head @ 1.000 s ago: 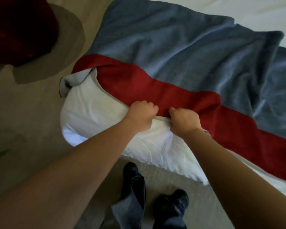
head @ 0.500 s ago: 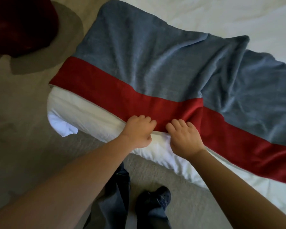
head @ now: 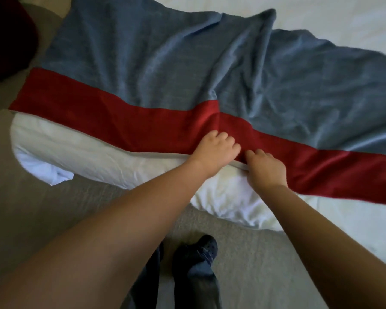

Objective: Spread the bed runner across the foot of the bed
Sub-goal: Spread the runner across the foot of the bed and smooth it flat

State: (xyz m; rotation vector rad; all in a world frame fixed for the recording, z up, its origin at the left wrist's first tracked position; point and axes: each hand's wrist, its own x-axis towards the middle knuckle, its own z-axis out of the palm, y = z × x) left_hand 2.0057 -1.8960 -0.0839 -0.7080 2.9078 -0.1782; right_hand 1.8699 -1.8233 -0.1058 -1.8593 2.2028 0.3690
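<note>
Mid-spread: your left hand (head: 214, 152) and right hand (head: 264, 168) pinch the bed runner (head: 143, 74) at its red hem; next, draw them apart, flattening its crease.

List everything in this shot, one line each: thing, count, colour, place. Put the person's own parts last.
bed runner: one, grey-blue with a red band along the near edge, rumpled across the bed
bedding: one, white, under the runner, bulging over the bed's edge
carpet: one, beige, beside the bed
dark red object: one, top left corner, too dark to identify
shoe: one, dark, on the carpet
left hand: one, grips the runner's near edge
right hand: one, grips the same edge, beside the left hand
</note>
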